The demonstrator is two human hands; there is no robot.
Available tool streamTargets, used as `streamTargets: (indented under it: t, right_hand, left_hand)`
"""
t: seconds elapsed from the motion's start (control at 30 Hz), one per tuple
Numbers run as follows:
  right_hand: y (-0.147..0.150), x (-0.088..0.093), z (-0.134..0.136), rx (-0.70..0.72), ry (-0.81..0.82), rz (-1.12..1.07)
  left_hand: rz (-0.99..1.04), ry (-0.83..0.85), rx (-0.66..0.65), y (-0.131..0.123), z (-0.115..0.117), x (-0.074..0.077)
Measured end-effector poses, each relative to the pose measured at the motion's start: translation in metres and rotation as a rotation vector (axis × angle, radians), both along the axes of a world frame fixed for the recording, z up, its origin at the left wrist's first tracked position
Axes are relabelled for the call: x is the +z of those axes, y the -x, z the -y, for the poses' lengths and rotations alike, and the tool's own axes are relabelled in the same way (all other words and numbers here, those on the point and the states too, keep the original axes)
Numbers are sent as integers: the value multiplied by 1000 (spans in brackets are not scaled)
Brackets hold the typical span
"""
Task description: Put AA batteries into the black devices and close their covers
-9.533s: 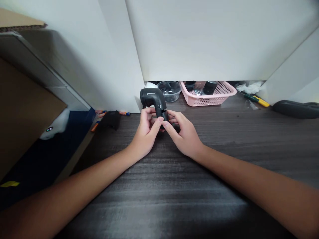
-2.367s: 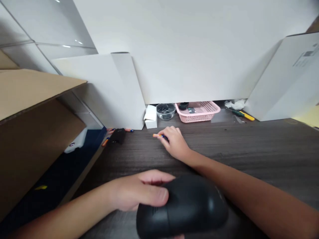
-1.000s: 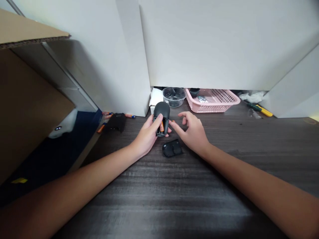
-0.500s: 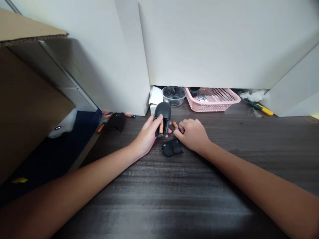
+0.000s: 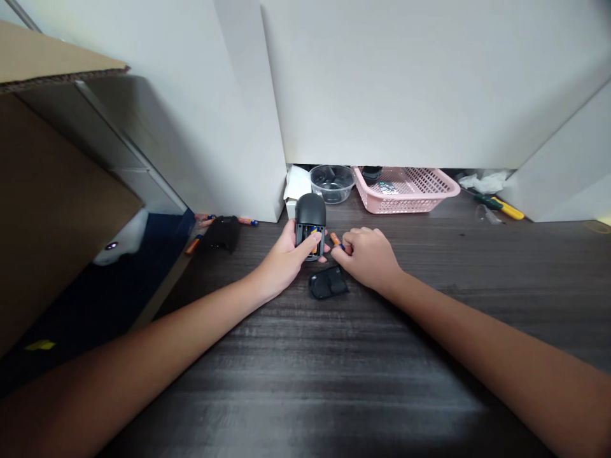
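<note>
My left hand (image 5: 281,261) grips a black hand-held device (image 5: 310,222) with its battery bay facing me; an orange battery shows inside, under my thumb. My right hand (image 5: 367,254) is curled just to the right of it, pinching a second orange battery (image 5: 337,240) between its fingertips. The device's black battery cover (image 5: 327,283) lies loose on the dark wooden desk (image 5: 334,369), just in front of both hands.
At the back stand a white box (image 5: 296,184), a clear plastic bowl (image 5: 331,182) and a pink basket (image 5: 405,189). A green-yellow screwdriver (image 5: 499,206) lies far right. Loose batteries (image 5: 248,222) and a black object (image 5: 222,233) sit left, by cardboard (image 5: 52,210).
My right hand has closed on a second battery beside the device. My left thumb has slid over the battery in the bay, and the device is tilted a little more upright.
</note>
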State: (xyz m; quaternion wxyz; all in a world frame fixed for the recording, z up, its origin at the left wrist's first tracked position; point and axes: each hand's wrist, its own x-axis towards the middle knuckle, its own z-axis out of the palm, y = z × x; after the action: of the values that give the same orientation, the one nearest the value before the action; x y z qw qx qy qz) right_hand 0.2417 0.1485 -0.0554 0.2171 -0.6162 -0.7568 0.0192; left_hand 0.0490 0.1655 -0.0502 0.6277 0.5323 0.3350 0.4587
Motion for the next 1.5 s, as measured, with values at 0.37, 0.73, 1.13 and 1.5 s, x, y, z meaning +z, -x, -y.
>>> streamTargets:
  t: [0.37,0.73,1.13,1.5]
  right_hand:
    - [0,-2,-1,14,-6,-21]
    - [-1,-1,0,55,-106,-275]
    - [13,3,16,344,-294,-262]
    - [10,9,18,257,-218,-342]
  left_hand:
    - [54,74,-9,1,3,10]
    - [19,35,10,0,4,3]
    - [-82,-80,-159,7,3,-1]
    - [-144,-118,-87,5,3,1]
